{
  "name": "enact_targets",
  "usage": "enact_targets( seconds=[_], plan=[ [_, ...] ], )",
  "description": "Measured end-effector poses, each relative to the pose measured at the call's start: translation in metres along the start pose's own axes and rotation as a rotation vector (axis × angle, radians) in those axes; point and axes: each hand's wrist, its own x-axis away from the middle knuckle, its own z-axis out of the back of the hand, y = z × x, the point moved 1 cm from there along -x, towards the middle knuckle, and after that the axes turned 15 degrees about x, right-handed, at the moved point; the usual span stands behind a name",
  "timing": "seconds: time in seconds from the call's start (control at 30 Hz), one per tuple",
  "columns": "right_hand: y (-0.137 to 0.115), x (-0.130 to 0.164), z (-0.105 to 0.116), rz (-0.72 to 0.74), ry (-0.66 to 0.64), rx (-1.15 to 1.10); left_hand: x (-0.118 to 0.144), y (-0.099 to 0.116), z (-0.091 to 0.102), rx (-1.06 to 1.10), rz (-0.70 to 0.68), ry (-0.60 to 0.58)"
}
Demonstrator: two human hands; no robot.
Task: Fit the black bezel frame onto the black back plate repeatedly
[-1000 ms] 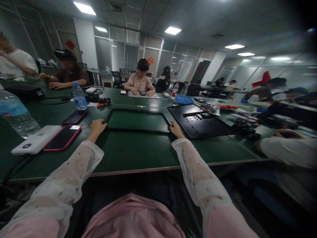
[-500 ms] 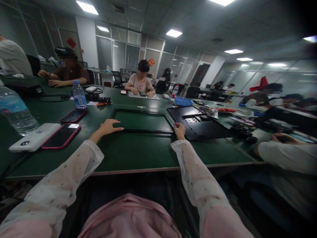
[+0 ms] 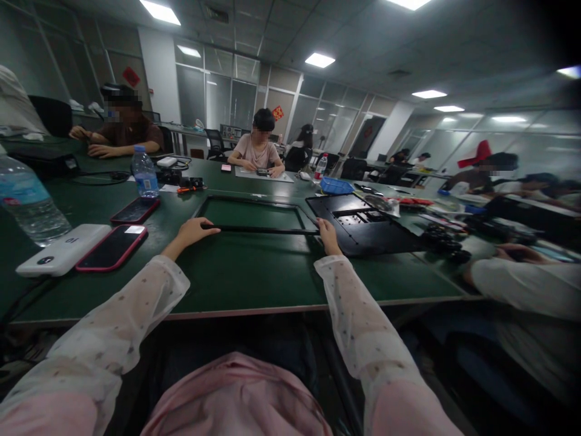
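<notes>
Black frame: The thin black frame (image 3: 267,230) is in the middle of the green table (image 3: 254,281), between the two hands. Its near side looks lifted and its far side looks lower. The table shows through the big hole.
Left hand: The left hand (image 3: 191,232) pinches the left end of the near bar with thumb and fingers.
Right hand: The right hand (image 3: 328,237) grips the near right corner, with its fingers closed on the bar.
Step now: It looks like holding the frame up by its near side.
Next move: I think it calls for both hands to hold on evenly, so the thin frame does not twist or bump the panel.
Black panel: A big flat black panel (image 3: 381,233) lies just right of the frame.
Left side: Two phones, the near one (image 3: 113,248) and the far one (image 3: 135,210), lie near a white box (image 3: 63,249).
</notes>
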Motion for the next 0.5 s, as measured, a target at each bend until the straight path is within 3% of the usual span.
enact_targets(
  seconds=[0.07,0.13,0.2,0.27,0.37,0.5],
  plan=[
    [0.003,0.002,0.014,0.025,0.102,0.167,-0.002,-0.003,0.0,0.041,-0.005,0.02],
    [0.01,0.005,0.033,-0.074,0.297,0.352,-0.003,-0.004,-0.001,0.062,-0.006,0.038],
    [0.021,0.008,0.053,-0.311,0.54,0.457,-0.004,-0.004,0.0,0.077,-0.007,0.055],
    [0.032,0.01,0.068,-0.565,0.704,0.451,-0.004,-0.003,0.001,0.104,-0.001,0.076],
    [0.043,0.01,0.078,-0.794,0.723,0.353,-0.002,0.002,0.003,0.16,0.019,0.114],
    [0.046,0.01,0.078,-0.752,0.683,0.304,0.003,0.013,0.007,0.266,0.042,0.18]
  ],
)
